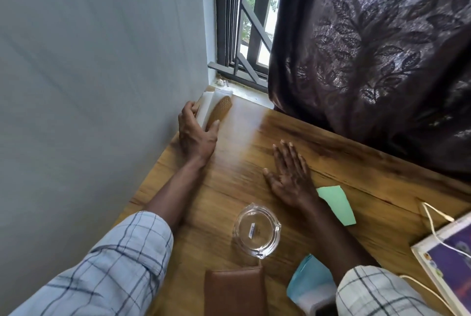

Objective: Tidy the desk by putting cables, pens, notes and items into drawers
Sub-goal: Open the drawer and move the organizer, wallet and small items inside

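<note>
Here I see my left hand reaching to the far corner of the wooden counter, where it meets the grey wall. Its fingers curl around the near end of a white block with a woven tan face, thumb on the tan side and the other fingers on the wall side, so the hand is closed on that block. The block lies on the counter against the wall, just below the window sill.

My right hand lies flat on the counter, well to the right of the block and nearer to me, palm down with fingers stretched out and together; it holds nothing. A green paper note lies on the counter just beside that hand's wrist, on the side away from the block.

A clear glass ashtray sits nearer to me than the block, between my two forearms. Nearer still lies a brown leather case, cut off by the bottom edge, and right of it a light blue face mask, partly under my right checked sleeve.

Far right of the block, a book with a purple cover lies at the counter's edge, with a white cable looping across it. A dark leaf-patterned curtain hangs behind the counter.
</note>
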